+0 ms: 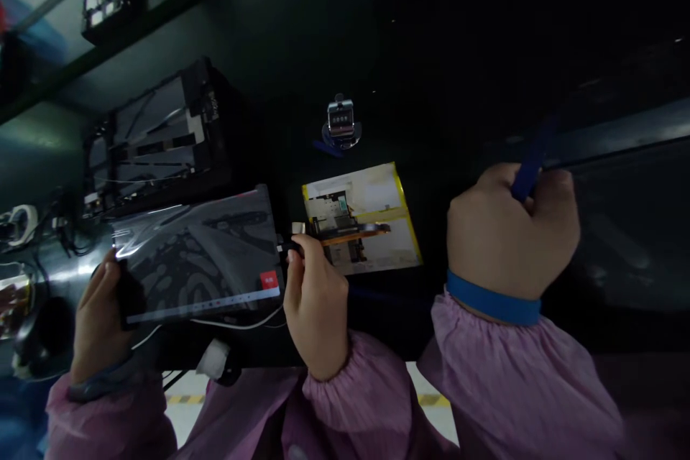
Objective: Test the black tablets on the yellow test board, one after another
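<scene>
My left hand [100,320] grips the left edge of a tablet [199,251], its fingers curled round the side. The screen is lit, with dark patterns, a red square and a pale bar along the bottom. At the tablet's right edge my right hand [318,302] pinches a small dark connector [288,246] between thumb and fingers. An orange-brown ribbon cable [350,236] stretches right from behind my fingers. It lies over a yellow-edged picture sheet [382,190]. Whether the connector is seated in the tablet cannot be made out.
Another hand [507,237], with a blue wristband, closes on a blue tool [531,162] at the right. A metal tally counter [341,118] stands behind the sheet. A dark tray with device parts [156,129] sits back left. A white cable [237,325] runs below the tablet.
</scene>
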A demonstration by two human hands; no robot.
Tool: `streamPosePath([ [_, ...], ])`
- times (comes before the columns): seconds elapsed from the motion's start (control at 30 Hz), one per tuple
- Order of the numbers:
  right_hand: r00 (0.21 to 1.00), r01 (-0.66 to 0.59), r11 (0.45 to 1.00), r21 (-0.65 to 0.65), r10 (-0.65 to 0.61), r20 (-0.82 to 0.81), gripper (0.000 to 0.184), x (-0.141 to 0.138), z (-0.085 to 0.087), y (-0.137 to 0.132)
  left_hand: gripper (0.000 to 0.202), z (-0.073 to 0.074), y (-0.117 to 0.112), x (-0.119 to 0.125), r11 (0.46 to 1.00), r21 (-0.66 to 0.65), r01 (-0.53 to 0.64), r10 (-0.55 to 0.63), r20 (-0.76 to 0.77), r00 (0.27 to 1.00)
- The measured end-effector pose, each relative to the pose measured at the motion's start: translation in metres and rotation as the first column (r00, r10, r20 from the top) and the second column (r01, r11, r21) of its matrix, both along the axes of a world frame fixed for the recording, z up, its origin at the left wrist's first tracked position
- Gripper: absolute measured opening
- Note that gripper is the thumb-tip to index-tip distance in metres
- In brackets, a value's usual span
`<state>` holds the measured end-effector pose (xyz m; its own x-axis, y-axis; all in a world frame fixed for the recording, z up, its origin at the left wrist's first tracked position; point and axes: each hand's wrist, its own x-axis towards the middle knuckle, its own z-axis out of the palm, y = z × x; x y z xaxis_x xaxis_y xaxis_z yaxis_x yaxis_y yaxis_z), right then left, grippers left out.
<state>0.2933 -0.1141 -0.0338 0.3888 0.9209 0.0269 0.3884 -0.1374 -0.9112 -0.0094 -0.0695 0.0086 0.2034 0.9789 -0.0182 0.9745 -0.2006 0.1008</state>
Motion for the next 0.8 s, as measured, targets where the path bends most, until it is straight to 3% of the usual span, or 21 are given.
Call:
streamPosePath([
  [0.17, 0.985, 0.048, 0.999, -0.023, -0.044, 0.166, 0.033, -0.005, -0.005, 0.006, 0.095, -0.003, 0.000, -0.003, 0.999, -0.010, -0.053, 0.053, 0.082, 0.995],
  [0.3, 0.975, 0.067, 0.997, -0.027, -0.060, 0.214, 0.033, -0.007, -0.007, 0.009, 0.086, -0.006, -0.001, -0.008, 0.998, -0.038, -0.052, 0.057, 0.124, 0.991],
  [0.53, 0.980, 0.085, 0.996, 0.018, -0.087, 0.182, 0.028, -0.008, -0.007, 0.011, 0.081, -0.008, 0.001, -0.005, 0.995, -0.028, -0.096, 0.100, 0.302, 0.948],
  [0.8, 0.994, 0.092, 0.994, 0.052, -0.094, 0.054, 0.019, -0.005, -0.006, 0.013, 0.076, -0.010, 0.003, -0.005, 0.996, -0.005, -0.086, 0.081, 0.379, 0.922],
])
